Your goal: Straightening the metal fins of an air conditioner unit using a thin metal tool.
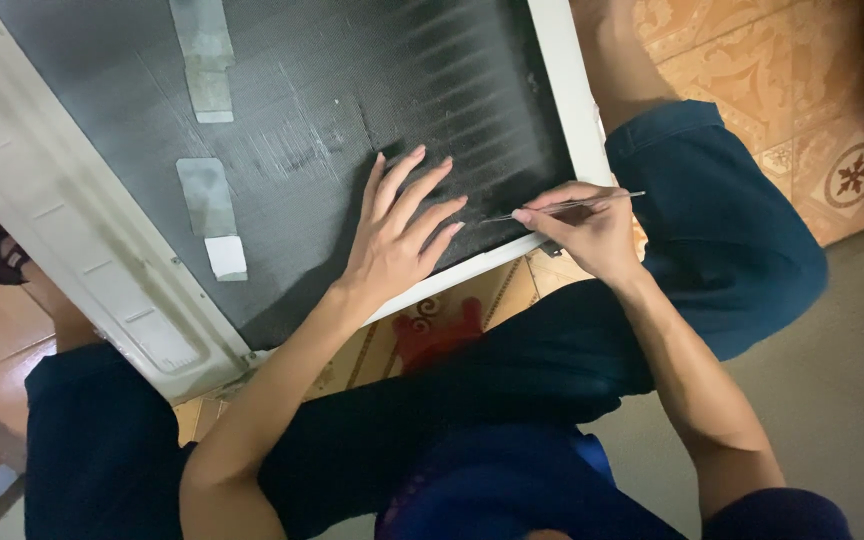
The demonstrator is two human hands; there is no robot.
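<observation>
- My left hand [392,245] lies flat, fingers spread, on the dark finned metal coil panel [352,110] in its white frame [562,90], resting across my knees.
- My right hand [592,235] pinches thin silver metal tweezers [562,207], tips touching the fins.

Finned panel [352,90]: dark grey metal, matt, finely ribbed, with scuffed lighter patches where the fins look flattened. Frame [82,250] around it: off-white plastic, smooth, dull, grimy in streaks. Tape patches [207,195] on the fins: grey and white, flat, slightly shiny. Thin tool [572,205] in the right hand [592,235]: bare metal, slim, with a faint gleam along its length. Left hand [397,235] lies on the ribbed metal, skin bare. Trousers [722,230]: dark blue cloth, matt, softly creased. Floor tiles [752,60]: glazed ceramic, orange-tan with a printed pattern, mild sheen. Beyond the tiles a grey floor [842,370], plain and matt.
</observation>
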